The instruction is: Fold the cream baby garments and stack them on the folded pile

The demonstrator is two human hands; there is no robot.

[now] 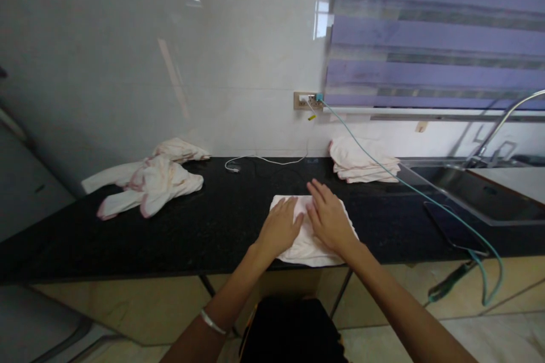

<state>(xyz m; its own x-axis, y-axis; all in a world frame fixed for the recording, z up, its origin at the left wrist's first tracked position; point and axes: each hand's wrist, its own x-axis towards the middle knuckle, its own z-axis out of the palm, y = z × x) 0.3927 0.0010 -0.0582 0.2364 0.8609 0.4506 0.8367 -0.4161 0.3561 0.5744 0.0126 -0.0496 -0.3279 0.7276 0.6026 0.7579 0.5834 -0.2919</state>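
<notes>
A pale pink-white cloth (pixel 313 249), folded into a rough square, lies at the front edge of the black countertop. My left hand (pixel 279 227) rests flat on its left side, fingers stretched out. On the right side of the same cloth lies my right hand (pixel 330 218), palm down, its fingers pointing up and left. Neither hand grips the fabric. Behind and to the right sits a stack of folded cloths (pixel 364 160) against the wall. Over on the left is a crumpled heap of similar pale garments with pink edging (pixel 159 181).
A tablet or large phone (pixel 453 227) lies right, near the counter edge, with a teal cable (pixel 409 181) running to the wall socket (pixel 307 101). A white cable (pixel 268 160) lies along the back. The metal sink (pixel 477 195) and faucet (pixel 506 119) are far right.
</notes>
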